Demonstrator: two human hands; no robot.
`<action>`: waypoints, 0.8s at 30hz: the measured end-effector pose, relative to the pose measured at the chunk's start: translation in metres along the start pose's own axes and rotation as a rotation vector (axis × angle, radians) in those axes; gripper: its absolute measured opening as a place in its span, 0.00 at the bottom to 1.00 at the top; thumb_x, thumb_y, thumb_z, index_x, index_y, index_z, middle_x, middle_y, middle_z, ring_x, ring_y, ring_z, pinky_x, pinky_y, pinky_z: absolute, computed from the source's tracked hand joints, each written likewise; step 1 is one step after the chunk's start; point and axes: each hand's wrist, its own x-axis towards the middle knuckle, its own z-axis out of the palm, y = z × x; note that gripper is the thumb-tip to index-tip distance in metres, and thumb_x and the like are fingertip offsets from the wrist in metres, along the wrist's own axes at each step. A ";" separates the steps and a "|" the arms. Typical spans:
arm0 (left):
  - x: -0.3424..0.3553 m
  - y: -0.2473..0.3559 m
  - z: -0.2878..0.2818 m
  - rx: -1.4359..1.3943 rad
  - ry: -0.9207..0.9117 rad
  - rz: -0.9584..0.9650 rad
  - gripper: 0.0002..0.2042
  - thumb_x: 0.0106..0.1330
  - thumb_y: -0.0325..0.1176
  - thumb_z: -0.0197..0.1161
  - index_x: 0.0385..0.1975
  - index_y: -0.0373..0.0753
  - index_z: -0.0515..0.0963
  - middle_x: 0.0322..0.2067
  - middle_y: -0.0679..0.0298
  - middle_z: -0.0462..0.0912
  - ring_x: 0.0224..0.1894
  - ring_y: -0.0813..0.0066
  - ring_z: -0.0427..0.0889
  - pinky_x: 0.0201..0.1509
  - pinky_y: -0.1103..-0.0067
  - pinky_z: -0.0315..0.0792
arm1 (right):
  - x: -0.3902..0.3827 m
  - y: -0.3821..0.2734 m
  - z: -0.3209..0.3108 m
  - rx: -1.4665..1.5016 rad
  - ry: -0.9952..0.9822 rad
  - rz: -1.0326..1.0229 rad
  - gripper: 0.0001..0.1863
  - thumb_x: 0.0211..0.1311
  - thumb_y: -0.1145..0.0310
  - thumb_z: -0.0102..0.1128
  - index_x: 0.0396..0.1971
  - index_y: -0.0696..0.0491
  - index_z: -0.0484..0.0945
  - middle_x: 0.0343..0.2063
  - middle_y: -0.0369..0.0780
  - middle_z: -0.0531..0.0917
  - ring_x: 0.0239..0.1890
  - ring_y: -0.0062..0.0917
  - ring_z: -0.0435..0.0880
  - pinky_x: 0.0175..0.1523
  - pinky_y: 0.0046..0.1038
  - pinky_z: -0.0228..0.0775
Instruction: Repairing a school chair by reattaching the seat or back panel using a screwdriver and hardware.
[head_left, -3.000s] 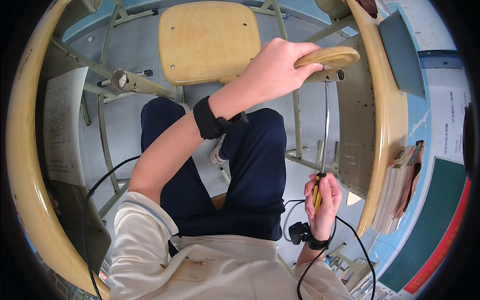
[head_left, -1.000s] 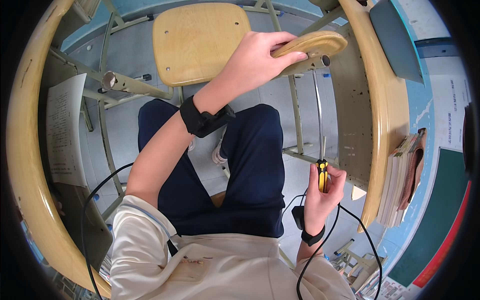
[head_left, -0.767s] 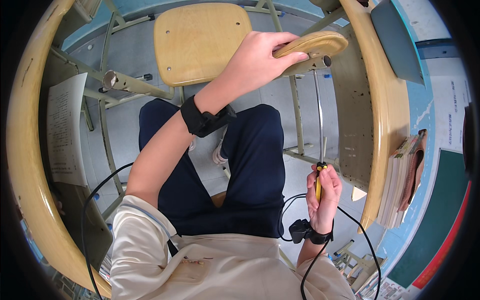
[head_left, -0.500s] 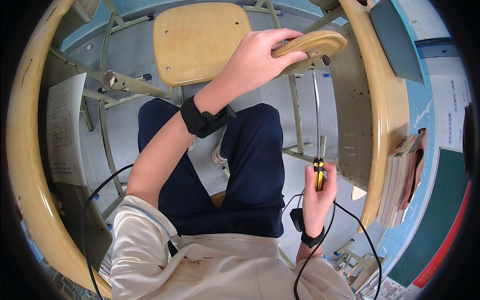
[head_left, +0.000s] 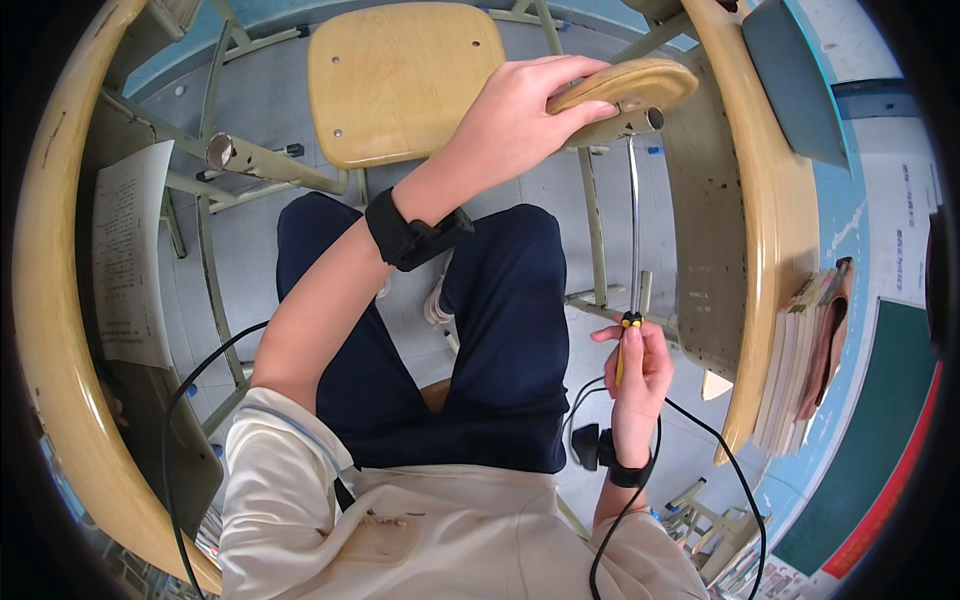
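My left hand (head_left: 545, 105) grips the near end of a wooden chair backrest (head_left: 650, 82), thumb on one side and fingers on the other. The backrest sits beside a metal chair tube (head_left: 625, 124) with an open round end. In my right hand (head_left: 638, 370) is a long screwdriver (head_left: 634, 230) with a black and yellow handle. Its shaft points away from me, and the tip meets the tube close to the backrest; the screw itself is hidden. A wooden chair seat (head_left: 405, 85) with screw heads at its corners lies ahead, left of the backrest. A second open tube (head_left: 222, 152) stands to its left.
Wooden desks flank me, one desk edge (head_left: 765, 230) on the right and another (head_left: 50, 300) on the left. Printed paper (head_left: 130, 260) hangs in the left desk. Stacked books (head_left: 800, 370) stand at right. Black cables (head_left: 720, 450) trail from my wrist bands.
My right hand has turned about the screwdriver handle and its fingers have shifted, so less of the handle shows. My left hand and the backrest stay nearly in place.
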 end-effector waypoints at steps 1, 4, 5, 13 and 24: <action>0.000 -0.001 0.001 0.010 0.027 0.049 0.16 0.59 0.33 0.61 0.43 0.31 0.74 0.30 0.62 0.80 0.31 0.84 0.77 0.36 0.85 0.71 | -0.002 0.003 0.001 -0.140 0.097 -0.047 0.08 0.63 0.72 0.50 0.37 0.61 0.69 0.24 0.39 0.77 0.17 0.10 0.66 0.21 0.12 0.54; 0.001 -0.006 0.001 -0.051 0.016 0.072 0.16 0.59 0.33 0.61 0.43 0.30 0.74 0.31 0.61 0.80 0.33 0.84 0.76 0.38 0.84 0.71 | -0.003 0.001 0.017 -0.431 0.355 -0.374 0.09 0.57 0.76 0.57 0.35 0.61 0.69 0.24 0.37 0.76 0.20 0.10 0.69 0.23 0.12 0.58; 0.000 -0.005 0.002 -0.051 0.014 0.072 0.16 0.59 0.33 0.61 0.43 0.30 0.74 0.31 0.61 0.80 0.33 0.84 0.76 0.38 0.84 0.71 | -0.003 0.003 0.018 -0.364 0.371 -0.361 0.12 0.52 0.78 0.62 0.33 0.61 0.68 0.25 0.37 0.75 0.20 0.11 0.71 0.23 0.13 0.60; 0.002 -0.001 0.001 -0.054 0.033 0.028 0.15 0.56 0.34 0.62 0.41 0.35 0.76 0.35 0.58 0.80 0.34 0.63 0.78 0.40 0.77 0.71 | -0.005 -0.014 -0.006 0.475 -0.171 0.204 0.14 0.67 0.64 0.43 0.35 0.61 0.71 0.22 0.42 0.78 0.08 0.11 0.59 0.13 0.13 0.49; 0.001 0.001 0.001 -0.004 0.033 0.037 0.15 0.56 0.36 0.62 0.41 0.35 0.76 0.37 0.60 0.78 0.37 0.66 0.77 0.42 0.77 0.70 | -0.006 0.005 0.018 -0.288 0.331 -0.412 0.10 0.56 0.75 0.60 0.35 0.61 0.69 0.21 0.34 0.74 0.16 0.09 0.67 0.20 0.15 0.60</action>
